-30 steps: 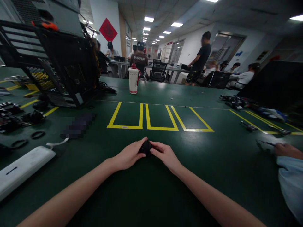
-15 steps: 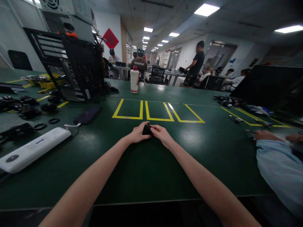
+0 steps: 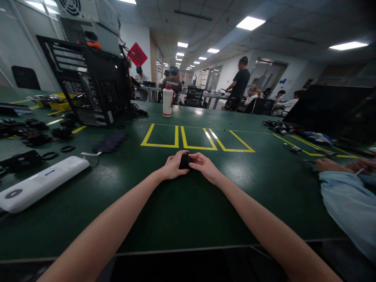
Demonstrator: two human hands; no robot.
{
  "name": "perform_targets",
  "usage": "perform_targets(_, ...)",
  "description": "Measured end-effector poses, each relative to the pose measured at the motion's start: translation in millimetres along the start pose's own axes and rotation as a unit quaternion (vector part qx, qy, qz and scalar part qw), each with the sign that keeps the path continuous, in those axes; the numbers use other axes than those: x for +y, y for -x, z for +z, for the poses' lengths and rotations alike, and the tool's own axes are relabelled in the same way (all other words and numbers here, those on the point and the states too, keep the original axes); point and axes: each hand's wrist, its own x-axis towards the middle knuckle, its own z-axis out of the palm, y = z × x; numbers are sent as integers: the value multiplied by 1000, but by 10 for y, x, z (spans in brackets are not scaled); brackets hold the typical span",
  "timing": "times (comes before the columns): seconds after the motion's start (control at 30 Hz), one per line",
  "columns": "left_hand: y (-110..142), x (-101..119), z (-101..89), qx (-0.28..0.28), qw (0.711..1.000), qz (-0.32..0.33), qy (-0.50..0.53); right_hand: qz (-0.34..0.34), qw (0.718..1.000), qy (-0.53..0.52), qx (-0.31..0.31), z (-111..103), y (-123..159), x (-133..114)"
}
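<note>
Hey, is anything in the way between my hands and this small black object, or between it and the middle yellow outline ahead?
Nothing visible separates your left hand or right hand from the black object. Toward the middle yellow outline, only your own fingers seem to be in the way.

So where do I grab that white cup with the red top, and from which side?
Probably best around the middle of the white cup, coming from your near left. It stands upright, and its tall side is open there, while a red strap hangs on the right. I'd avoid lifting by the red lid; I can't tell how firmly it sits.
</note>
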Motion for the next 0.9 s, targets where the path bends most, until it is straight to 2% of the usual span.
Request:
perform_targets(0.17, 83, 13, -7, -5, 1000, 14, -10, 7, 999, 18, 32, 41, 5, 28)
perform_targets(0.3, 133, 46, -47, -18, 1000, 10, -8, 28, 999, 35, 13, 60, 15, 23)
perform_targets(0.53, 127, 58, -45, -22, 1000, 7, -10, 6, 999, 43, -25, 45, 83, -38)
perform_targets(0.9, 116, 24, 5, -7, 1000, -3, -21, -1, 1000, 31, -2, 82, 87, -60)
